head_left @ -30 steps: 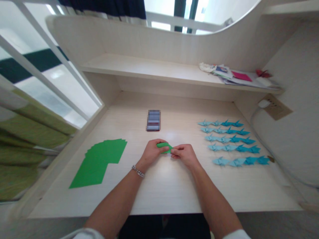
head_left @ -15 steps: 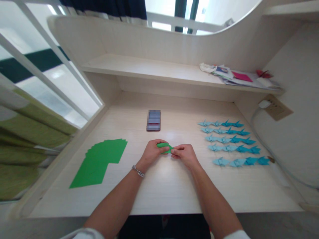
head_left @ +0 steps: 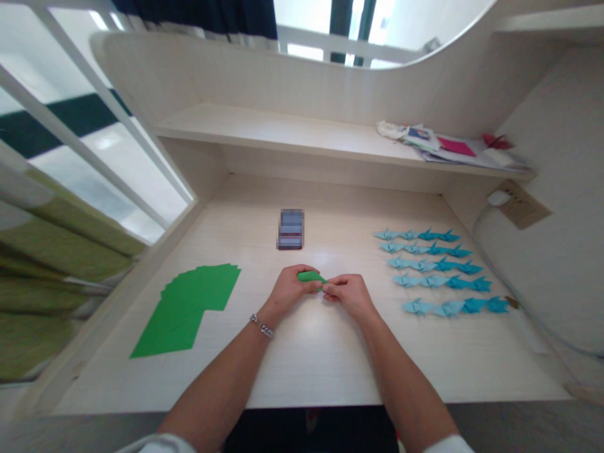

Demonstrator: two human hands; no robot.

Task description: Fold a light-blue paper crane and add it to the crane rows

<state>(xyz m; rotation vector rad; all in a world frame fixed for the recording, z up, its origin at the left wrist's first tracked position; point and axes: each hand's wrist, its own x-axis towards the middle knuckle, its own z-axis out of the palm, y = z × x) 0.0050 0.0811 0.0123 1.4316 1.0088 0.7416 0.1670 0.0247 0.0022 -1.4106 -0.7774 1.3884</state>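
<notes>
A small folded piece of green paper (head_left: 309, 277) is pinched between both hands just above the pale wooden desk (head_left: 311, 352). My left hand (head_left: 290, 290), with a metal bracelet at the wrist, closes its fingers over the paper's left part. My right hand (head_left: 346, 294) pinches its right end with fingertips pressed together. Most of the paper is hidden under the fingers.
A fanned stack of green paper sheets (head_left: 189, 305) lies at the left. Rows of blue paper cranes (head_left: 436, 267) cover the right. A small dark blurred object (head_left: 291, 229) sits behind the hands. Books and papers (head_left: 448, 148) rest on the shelf. A wall socket (head_left: 516, 202) and cable are at the right.
The hands stay in place; the fingers have pressed the green paper a little flatter, so less of it shows between them.
</notes>
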